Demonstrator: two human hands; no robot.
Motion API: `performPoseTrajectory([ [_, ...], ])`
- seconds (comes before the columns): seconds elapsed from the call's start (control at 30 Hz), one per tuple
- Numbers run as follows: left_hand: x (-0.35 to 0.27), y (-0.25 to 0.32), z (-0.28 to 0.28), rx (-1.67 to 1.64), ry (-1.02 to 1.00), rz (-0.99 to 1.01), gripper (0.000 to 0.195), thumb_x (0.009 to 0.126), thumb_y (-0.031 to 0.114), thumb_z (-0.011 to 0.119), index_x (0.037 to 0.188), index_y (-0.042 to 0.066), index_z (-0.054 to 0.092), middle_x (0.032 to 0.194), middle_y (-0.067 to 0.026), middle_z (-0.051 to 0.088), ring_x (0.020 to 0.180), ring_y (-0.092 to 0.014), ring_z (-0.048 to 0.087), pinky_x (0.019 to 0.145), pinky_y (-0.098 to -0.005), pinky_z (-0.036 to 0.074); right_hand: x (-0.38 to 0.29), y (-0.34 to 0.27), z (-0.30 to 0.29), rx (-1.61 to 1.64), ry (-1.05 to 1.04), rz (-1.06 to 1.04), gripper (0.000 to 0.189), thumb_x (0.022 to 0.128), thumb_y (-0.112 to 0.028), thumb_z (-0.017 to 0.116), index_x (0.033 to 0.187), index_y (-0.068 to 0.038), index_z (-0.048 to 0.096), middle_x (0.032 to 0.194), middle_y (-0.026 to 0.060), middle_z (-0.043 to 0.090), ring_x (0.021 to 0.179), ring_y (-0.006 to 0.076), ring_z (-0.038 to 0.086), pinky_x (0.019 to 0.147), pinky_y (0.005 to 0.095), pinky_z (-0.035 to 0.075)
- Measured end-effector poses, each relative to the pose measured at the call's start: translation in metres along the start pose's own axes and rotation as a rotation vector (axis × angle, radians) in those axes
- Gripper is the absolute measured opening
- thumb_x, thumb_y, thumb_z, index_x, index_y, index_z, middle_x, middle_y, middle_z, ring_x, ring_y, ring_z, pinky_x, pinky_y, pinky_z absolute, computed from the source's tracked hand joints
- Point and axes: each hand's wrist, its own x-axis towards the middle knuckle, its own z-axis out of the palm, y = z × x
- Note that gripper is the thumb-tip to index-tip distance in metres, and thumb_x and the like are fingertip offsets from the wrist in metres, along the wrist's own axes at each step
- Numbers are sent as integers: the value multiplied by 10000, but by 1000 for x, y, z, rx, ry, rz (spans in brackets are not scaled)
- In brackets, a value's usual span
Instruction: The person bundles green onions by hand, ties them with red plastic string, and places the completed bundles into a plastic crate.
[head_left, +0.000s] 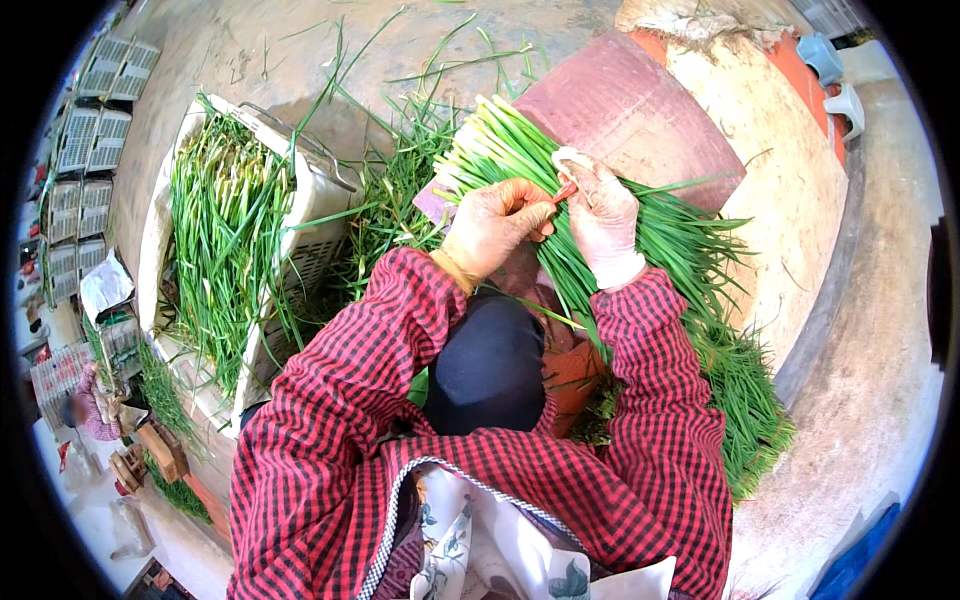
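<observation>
A thick bunch of long green leafy stalks, like garlic chives (517, 142), lies across a reddish board (637, 112), its pale stem ends towards the upper left. My left hand (499, 225), in a yellowish glove, pinches one end of a red tie (564, 192) on top of the bunch. My right hand (600, 206), in a pale glove, holds the other part of the tie, its fingers curled beside my left fingertips. The underside of the bunch is hidden.
At left stands a white plastic crate (300, 217) filled with green stalks. Loose green leaves (397, 202) lie between crate and board. More green bunches (742, 412) lie at lower right. Stacked crates (79, 139) line the far left, where another person (97, 405) sits. Small plastic stools (846, 111) stand at upper right.
</observation>
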Motion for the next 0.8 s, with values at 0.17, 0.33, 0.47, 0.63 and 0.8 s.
performPoseTrajectory([
  [0.17,5,-4,-1,-148,-18,-12,153,948,116,626,1035,-6,657,837,-46,690,749,-104,659,706,-238,547,1,4,2,95,-16,45,403,767,127,628,1105,-83,692,1086,98,683,927,198,674,788,274,545],
  [0.33,6,-8,-1,-134,-32,68,145,945,105,629,1036,-4,657,840,-47,690,754,-108,661,708,-240,549,3,8,-1,141,-19,42,404,789,145,614,1117,-76,694,1088,98,686,927,186,673,781,270,543],
  [0.47,5,-8,0,-176,-12,67,138,942,95,627,1036,-3,653,838,-54,691,745,-115,664,701,-246,555,3,8,-1,155,-30,50,402,786,141,621,1118,-74,692,1089,102,685,929,190,674,785,275,543],
  [0.63,10,2,2,-94,36,-21,148,947,128,610,1013,3,653,814,-74,698,707,-130,669,667,-251,557,4,5,-1,124,-35,52,376,792,112,628,1119,-63,687,1089,114,682,930,209,677,799,283,540],
  [0.8,16,8,8,-11,108,-64,157,935,162,617,972,14,656,767,-78,694,644,-132,660,617,-248,548,5,8,-5,75,-89,96,339,817,66,607,1125,-55,679,1103,124,680,949,229,678,837,309,533],
])
